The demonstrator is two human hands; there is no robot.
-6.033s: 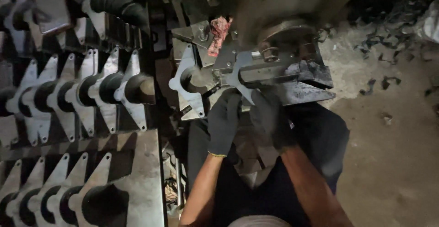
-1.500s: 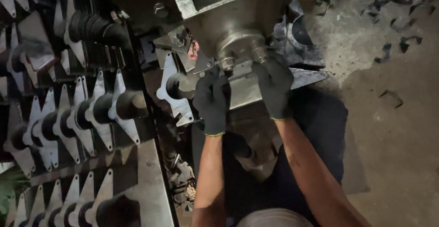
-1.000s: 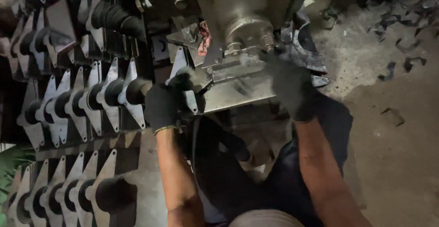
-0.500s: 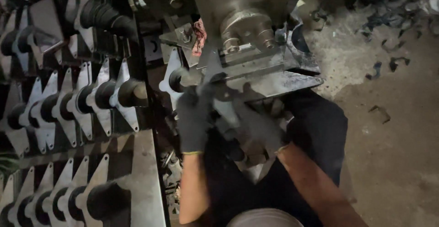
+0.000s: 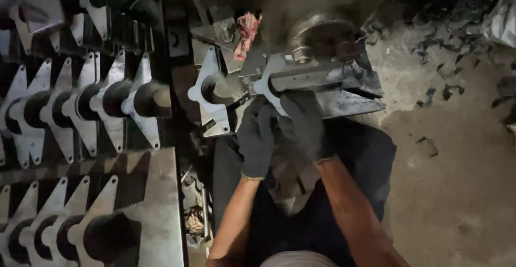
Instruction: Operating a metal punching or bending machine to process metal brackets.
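Hands, gloved: left hand (image 5: pixel 257 138) and right hand (image 5: pixel 303 123) both grasping bracket (image 5: pixel 277 87) seated at press die (image 5: pixel 322 76). Finished brackets (image 5: pixel 91 111) racked left; unloading pending.

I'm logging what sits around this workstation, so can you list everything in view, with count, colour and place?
Machine head: one, grey metal, top centre above the hands.
Machine bed plate: one, dark steel, right of the hands.
Flat bracket plate: one, pale steel, on the machine at the fingertips.
Bracket with round hole: one, pale steel, left of the machine.
Rag: one, red and white, upper centre.
Stacked brackets: many, pale steel with dark sleeves, rows on the left.
Metal scraps: several, dark, on the floor at right.
Left hand: dark glove, below the bracket.
Right hand: dark glove, at the plate's edge.
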